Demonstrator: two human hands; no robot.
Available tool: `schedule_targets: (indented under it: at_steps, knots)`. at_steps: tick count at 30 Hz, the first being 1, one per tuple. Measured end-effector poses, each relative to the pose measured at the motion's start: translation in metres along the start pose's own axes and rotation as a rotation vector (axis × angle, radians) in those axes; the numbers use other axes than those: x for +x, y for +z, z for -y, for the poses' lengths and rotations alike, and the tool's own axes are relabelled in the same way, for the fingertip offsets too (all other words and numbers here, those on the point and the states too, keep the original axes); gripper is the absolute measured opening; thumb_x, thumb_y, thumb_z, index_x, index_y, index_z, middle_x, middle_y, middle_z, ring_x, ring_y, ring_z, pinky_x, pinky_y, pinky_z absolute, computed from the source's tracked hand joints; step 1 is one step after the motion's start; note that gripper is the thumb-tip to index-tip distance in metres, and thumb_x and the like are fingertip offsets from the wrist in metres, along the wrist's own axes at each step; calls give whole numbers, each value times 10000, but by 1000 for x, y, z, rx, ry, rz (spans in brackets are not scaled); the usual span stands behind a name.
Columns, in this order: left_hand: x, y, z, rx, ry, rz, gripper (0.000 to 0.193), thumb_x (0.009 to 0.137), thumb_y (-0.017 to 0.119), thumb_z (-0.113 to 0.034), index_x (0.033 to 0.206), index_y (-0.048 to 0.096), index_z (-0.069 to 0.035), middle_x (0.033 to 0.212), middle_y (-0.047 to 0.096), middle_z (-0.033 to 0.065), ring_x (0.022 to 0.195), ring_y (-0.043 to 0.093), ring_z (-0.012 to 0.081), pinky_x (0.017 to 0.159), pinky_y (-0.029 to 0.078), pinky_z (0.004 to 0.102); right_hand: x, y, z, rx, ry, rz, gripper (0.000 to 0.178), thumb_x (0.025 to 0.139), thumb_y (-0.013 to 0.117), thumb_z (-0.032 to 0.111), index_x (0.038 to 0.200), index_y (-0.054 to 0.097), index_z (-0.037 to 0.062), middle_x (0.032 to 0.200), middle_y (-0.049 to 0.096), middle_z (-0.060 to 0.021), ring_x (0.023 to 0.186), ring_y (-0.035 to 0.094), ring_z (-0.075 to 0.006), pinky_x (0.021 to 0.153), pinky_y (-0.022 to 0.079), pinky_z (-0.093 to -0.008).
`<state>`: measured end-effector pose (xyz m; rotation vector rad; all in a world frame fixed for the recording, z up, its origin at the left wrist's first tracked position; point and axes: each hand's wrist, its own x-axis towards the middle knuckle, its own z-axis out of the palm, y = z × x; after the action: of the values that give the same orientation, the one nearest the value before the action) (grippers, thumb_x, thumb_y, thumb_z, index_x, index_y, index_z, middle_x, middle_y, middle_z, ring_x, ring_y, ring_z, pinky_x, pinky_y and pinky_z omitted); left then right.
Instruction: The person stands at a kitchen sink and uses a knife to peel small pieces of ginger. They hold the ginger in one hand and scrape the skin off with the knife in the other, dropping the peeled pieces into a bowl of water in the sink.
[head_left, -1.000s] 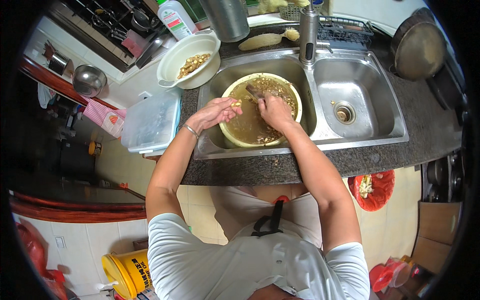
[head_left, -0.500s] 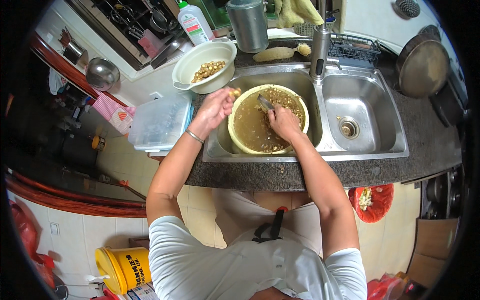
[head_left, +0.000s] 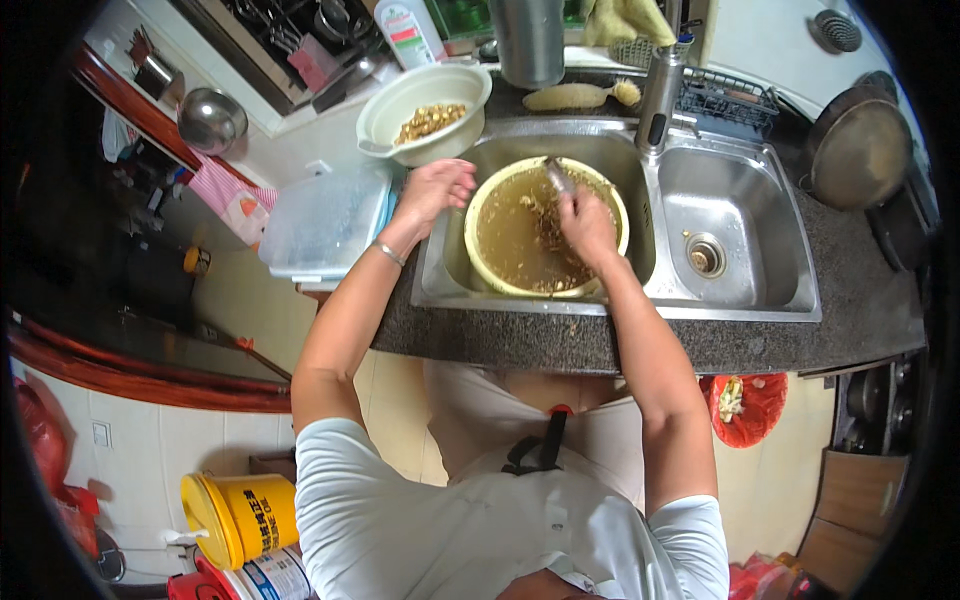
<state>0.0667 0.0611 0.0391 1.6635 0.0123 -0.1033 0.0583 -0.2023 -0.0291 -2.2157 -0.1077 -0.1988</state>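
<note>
Dark speckled counter (head_left: 480, 335) runs around a double steel sink (head_left: 745, 205), and in its left bowl sits a pale yellow basin (head_left: 471, 232) of murky brown water with bits floating in it. Over that water my right hand (head_left: 588, 225) is closed around a small knife (head_left: 560, 178), its blade pointing away from me. My left hand (head_left: 438, 190) is partly open, fingers loosely bent, near the basin's left rim and just below a white bowl (head_left: 450, 147) holding yellowish-brown pieces (head_left: 430, 122).
</note>
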Motion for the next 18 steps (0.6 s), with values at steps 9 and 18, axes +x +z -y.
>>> schedule_targets:
  at_steps: [9,18]
  knots:
    - [55,64,110,1154,-33,392,737,912,575,-511,1400,455,27,1333,555,252,1277,506,387,1095,375,433,31,8,-41,426,136,-250,309,945,576,267,931,620,-38,825,677,-201,752,661,-310,719,495,-403]
    - [91,97,146,775,-143,324,824,889,518,-618,1372,476,49,1283,577,262,1219,545,348,1053,385,422,24,6,-22,366,90,-214,336,941,566,272,1058,641,-35,912,684,-220,877,666,-355,811,500,-419]
